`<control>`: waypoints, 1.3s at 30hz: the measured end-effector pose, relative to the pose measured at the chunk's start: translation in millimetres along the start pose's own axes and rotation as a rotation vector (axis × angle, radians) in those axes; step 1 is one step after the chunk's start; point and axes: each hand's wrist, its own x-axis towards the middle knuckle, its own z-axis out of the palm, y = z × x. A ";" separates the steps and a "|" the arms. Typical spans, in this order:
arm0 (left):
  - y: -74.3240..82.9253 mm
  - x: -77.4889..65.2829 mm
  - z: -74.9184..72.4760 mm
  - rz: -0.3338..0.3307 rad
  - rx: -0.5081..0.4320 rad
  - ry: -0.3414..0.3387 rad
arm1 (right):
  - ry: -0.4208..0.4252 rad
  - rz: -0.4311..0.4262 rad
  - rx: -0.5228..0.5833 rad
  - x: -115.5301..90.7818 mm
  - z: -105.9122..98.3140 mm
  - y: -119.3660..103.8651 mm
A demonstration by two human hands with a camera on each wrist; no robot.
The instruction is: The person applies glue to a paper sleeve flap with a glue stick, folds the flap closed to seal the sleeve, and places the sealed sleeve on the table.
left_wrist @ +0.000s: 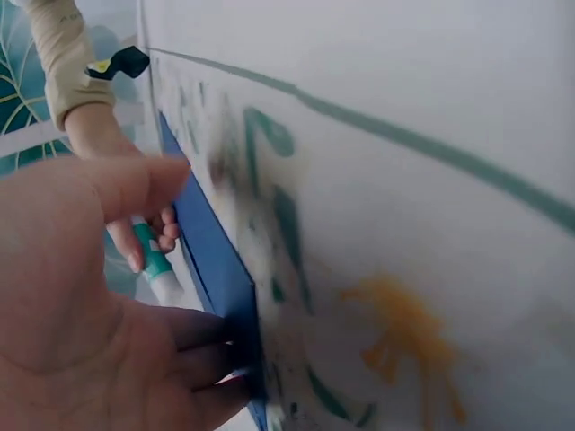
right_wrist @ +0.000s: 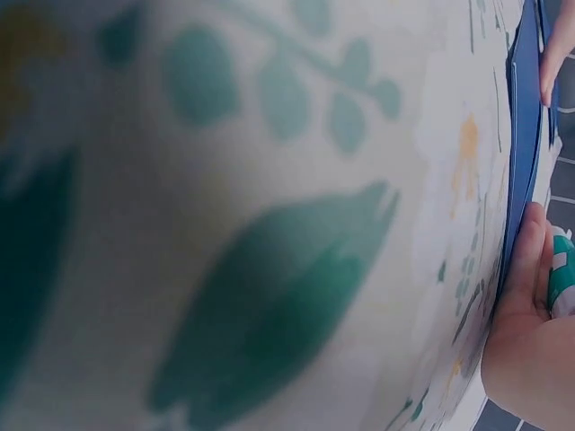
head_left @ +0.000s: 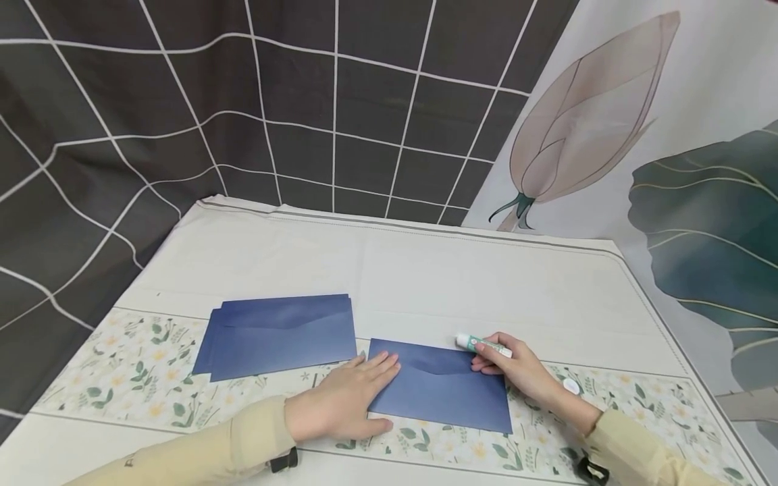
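Note:
A blue envelope lies on the table with its flap edge across the upper part. My left hand rests on the envelope's left end, fingers extended over it and thumb out to the side. In the left wrist view, the fingers of the left hand touch the blue paper. My right hand holds a white and green glue stick between thumb and fingers, its tip pointing left, over the envelope's upper right corner. The right wrist view shows part of the glue stick beside the right hand.
Several more blue envelopes lie overlapped in a pile to the left. A small round white cap is beside my right wrist. The table has a white cloth with a floral band; curtains hang behind and at both sides.

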 end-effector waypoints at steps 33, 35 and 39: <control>-20.8 66.8 -28.9 0.050 -0.041 0.042 | -0.082 -0.182 0.275 -17.7 -33.9 -15.4; -21.4 69.2 -29.3 0.044 -0.056 0.019 | -0.092 -0.178 0.281 -18.9 -33.4 -15.8; -23.1 71.6 -30.6 0.038 -0.094 -0.013 | -0.093 -0.178 0.295 -20.4 -32.7 -17.1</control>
